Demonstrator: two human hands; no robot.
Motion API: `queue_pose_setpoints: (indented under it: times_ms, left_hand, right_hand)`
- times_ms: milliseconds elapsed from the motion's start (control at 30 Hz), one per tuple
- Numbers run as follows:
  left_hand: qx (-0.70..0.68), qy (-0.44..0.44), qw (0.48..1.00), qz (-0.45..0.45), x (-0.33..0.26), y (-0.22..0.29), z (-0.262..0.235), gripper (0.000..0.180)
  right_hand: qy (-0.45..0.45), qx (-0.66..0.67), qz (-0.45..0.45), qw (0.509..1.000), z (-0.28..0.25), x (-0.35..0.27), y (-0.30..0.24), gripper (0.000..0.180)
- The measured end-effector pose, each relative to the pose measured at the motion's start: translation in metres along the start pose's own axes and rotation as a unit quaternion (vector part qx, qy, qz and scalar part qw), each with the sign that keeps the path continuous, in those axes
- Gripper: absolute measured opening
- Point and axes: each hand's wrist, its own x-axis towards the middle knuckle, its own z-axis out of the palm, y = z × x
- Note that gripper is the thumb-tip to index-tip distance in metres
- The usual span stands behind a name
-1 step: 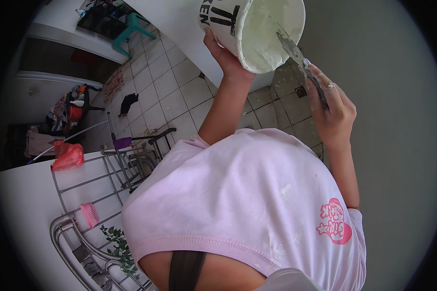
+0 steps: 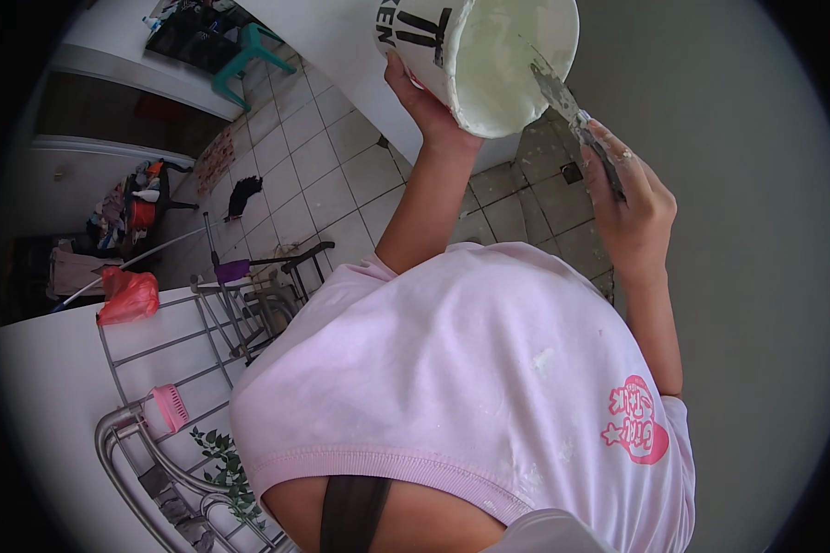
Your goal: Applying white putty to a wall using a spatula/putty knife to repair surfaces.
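Head view: bucket held high, blade inside its mouth

Shows no shift against the earlier picture: same tilt, same reach, so scraping sits mid-stroke rather than finished.

Finds at far left a crumpled red plastic bag (image 2: 127,297) on a white surface, with a grey metal wire rack (image 2: 148,346) just beside it and a small pink ribbed plastic piece (image 2: 169,406) resting on the rack's rail. Catches farther back a teal plastic stool (image 2: 249,46) on the pale tiled floor (image 2: 327,175), well apart from both hands.

Moves on to the left hand (image 2: 424,106), raised, wrapped around the lower wall of a white plastic bucket with black print (image 2: 512,60), fingers pressed against its side. Tips the bucket's mouth toward the camera; reveals an inside coated with pale greenish-white paste.

Reaches in from the right with a paste-smeared metal putty knife (image 2: 563,101), its blade tip touching the bucket's inner wall near the rim. Closes the right hand (image 2: 632,198) tight around the knife's handle, fingers curled, forefinger laid along it.

Ends on a plain grey wall (image 2: 756,276) just beside that hand.
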Motion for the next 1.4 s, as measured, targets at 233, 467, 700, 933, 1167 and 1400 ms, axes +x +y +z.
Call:
queue_pose_setpoints:
  times_ms: [233,467,700,933,1167,1400]
  left_hand:
    - [0.017,0.015,1.000,0.003,0.010,-0.009,0.002,0.061]
    - [0.052,0.010,0.999,0.003,0.007,-0.019,-0.004,0.069]
    - [-0.009,0.013,0.999,-0.031,0.002,-0.013,-0.014,0.072]
    - [0.026,-0.006,0.999,-0.022,0.000,-0.011,-0.005,0.071]
    - [-0.003,-0.007,0.999,-0.044,-0.007,-0.003,-0.004,0.066]
    - [0.000,-0.004,0.999,-0.040,-0.010,-0.003,-0.009,0.066]
  right_hand:
    - [-0.138,0.301,0.403,0.853,0.004,-0.010,-0.024,0.028]
    - [-0.141,0.590,0.536,0.587,-0.002,-0.008,-0.016,0.032]
    - [-0.012,0.336,0.335,0.880,-0.005,0.006,-0.014,0.029]
    - [-0.023,-0.019,-0.065,0.997,0.011,-0.021,-0.003,0.031]
    - [-0.004,0.007,-0.091,0.996,0.012,-0.019,-0.008,0.031]
    - [-0.005,0.007,-0.063,0.998,0.012,-0.022,-0.008,0.027]
